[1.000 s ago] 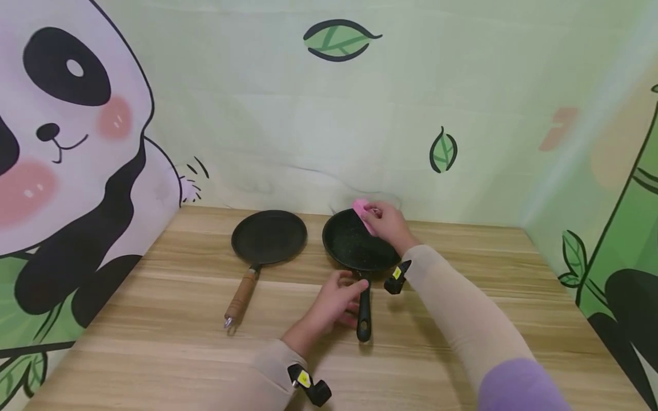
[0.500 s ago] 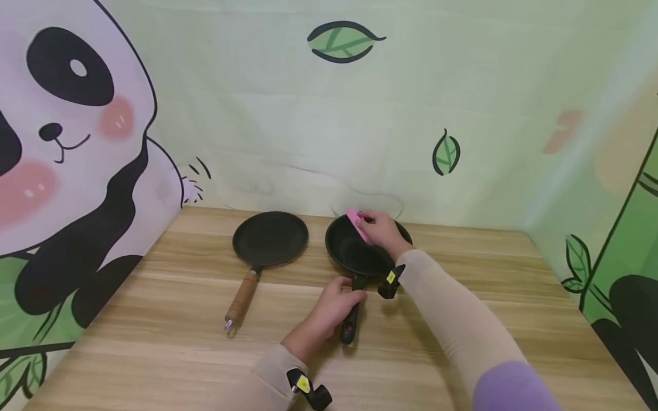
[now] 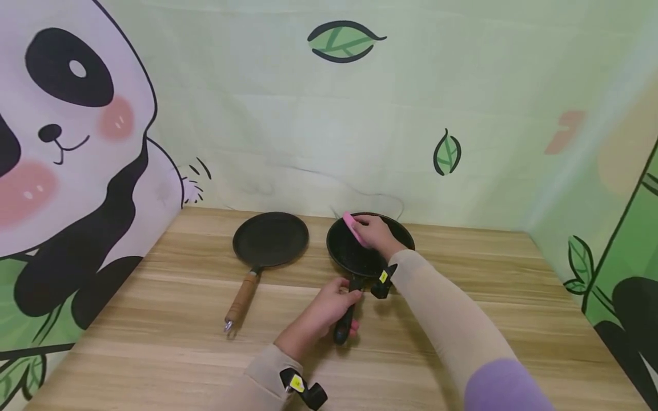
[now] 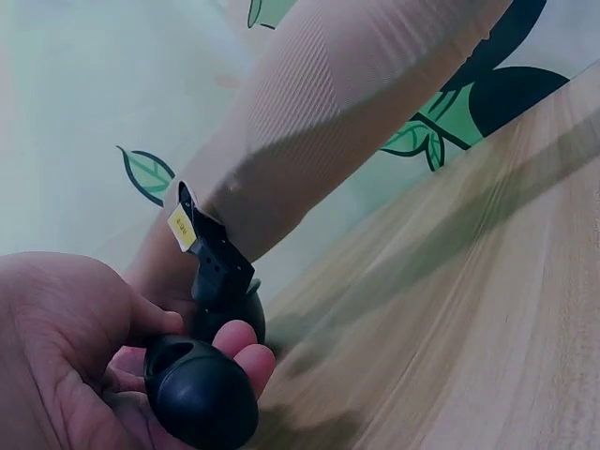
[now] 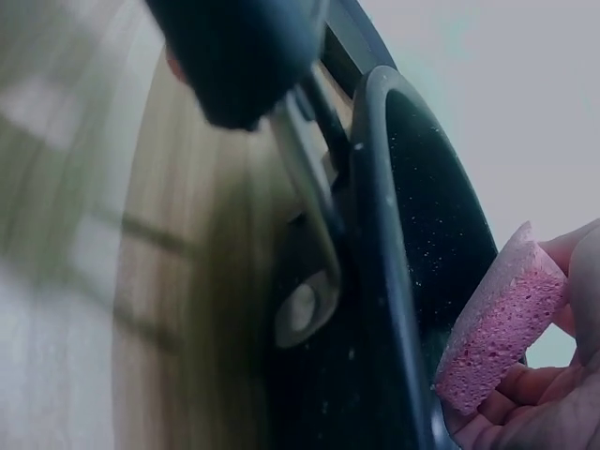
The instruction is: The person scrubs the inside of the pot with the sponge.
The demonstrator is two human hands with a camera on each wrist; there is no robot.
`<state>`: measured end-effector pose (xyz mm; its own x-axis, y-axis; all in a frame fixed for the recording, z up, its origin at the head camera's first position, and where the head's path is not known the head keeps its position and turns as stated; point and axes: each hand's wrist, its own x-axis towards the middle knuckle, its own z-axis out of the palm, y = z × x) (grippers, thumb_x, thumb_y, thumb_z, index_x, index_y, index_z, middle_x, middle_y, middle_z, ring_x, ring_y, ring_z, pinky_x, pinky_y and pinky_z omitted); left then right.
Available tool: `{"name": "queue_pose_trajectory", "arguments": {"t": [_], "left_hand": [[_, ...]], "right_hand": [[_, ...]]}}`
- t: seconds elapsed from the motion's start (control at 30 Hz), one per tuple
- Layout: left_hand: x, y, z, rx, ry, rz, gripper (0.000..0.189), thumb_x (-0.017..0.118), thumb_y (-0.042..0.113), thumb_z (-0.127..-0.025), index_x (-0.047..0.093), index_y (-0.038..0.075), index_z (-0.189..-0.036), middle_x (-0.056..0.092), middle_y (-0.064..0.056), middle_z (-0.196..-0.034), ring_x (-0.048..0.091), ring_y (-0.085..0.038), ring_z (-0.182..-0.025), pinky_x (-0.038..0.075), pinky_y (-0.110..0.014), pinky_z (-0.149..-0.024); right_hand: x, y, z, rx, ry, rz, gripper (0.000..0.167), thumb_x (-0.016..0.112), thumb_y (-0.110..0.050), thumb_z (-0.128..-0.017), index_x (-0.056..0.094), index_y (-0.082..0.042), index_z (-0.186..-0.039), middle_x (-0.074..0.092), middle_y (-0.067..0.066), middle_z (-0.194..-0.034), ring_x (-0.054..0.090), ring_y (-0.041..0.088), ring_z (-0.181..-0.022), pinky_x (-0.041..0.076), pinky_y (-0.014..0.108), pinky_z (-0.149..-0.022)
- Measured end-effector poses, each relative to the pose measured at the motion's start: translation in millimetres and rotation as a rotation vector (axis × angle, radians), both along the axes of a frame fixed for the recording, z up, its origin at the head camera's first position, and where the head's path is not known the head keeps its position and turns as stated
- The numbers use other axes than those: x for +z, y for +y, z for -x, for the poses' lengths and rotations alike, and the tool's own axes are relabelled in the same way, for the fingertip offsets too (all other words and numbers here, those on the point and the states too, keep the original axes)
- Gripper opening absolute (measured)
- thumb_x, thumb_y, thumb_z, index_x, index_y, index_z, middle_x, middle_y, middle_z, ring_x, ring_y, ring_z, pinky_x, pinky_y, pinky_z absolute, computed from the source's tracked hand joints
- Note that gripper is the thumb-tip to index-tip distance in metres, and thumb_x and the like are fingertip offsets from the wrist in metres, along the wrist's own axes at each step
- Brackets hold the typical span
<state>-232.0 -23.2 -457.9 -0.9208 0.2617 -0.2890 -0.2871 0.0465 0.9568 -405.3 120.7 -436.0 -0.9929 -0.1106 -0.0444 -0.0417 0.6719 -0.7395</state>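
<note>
A dark frying pan (image 3: 367, 264) with a black handle stands on the wooden table near the wall. My left hand (image 3: 331, 304) grips that handle (image 4: 202, 398), fingers curled beneath it and thumb on top. Over the pan's inside, my right hand (image 3: 375, 233) pinches a pink sponge (image 5: 502, 323). The sponge's lower edge is right at the pan's inner surface. In the right wrist view, the pan's rim (image 5: 375, 187) and part of its outer side show close up, and small light specks dot the inside.
A flat black griddle pan (image 3: 271, 240) with a wooden handle (image 3: 241, 298) lies to the left on the wooden table (image 3: 169, 354). Behind the table rises a green wall cloth (image 3: 231, 114) printed with a panda and leaves.
My right hand has moved the sponge leftward and down in the pan. The pan's handle end has swung left, and my left hand has come to curl round it.
</note>
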Motion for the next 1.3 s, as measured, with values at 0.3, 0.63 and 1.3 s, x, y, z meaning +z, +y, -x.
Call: {"name": "queue_pose_trajectory", "arguments": {"t": [0.3,0.63,1.3], "left_hand": [[1.9,-2.4,0.5,-0.016,0.016,-0.016,0.03,0.056,0.016,-0.103,0.045,0.0,-0.126,0.059,-0.019,-0.088,0.063,-0.023,-0.049,0.056,-0.037,-0.044],[1.6,-2.4,0.2,-0.025,0.006,-0.008,0.024,0.055,0.018,-0.104,0.046,0.004,-0.122,0.058,-0.013,-0.079,0.061,-0.023,-0.049,0.056,-0.037,-0.044],[3.4,-2.3,5.5,-0.009,-0.032,0.011,0.024,0.054,0.015,-0.104,0.043,0.004,-0.123,0.056,-0.011,-0.078,0.059,-0.023,-0.047,0.054,-0.034,-0.043]], "right_hand": [[-8.2,-9.1,8.1,0.031,-0.033,-0.001,0.045,0.053,-0.031,-0.102,0.06,-0.008,-0.14,0.058,0.016,-0.141,0.054,0.028,-0.118,0.044,0.042,-0.108],[-3.1,-10.5,0.1,0.197,-0.104,-0.045,0.042,0.055,-0.028,-0.101,0.062,-0.006,-0.137,0.06,0.016,-0.138,0.055,0.024,-0.112,0.047,0.038,-0.104],[14.8,15.5,-36.9,0.481,-0.218,-0.078,0.04,0.063,-0.034,-0.099,0.069,-0.007,-0.129,0.067,0.009,-0.129,0.057,0.024,-0.121,0.042,0.045,-0.11]]}}
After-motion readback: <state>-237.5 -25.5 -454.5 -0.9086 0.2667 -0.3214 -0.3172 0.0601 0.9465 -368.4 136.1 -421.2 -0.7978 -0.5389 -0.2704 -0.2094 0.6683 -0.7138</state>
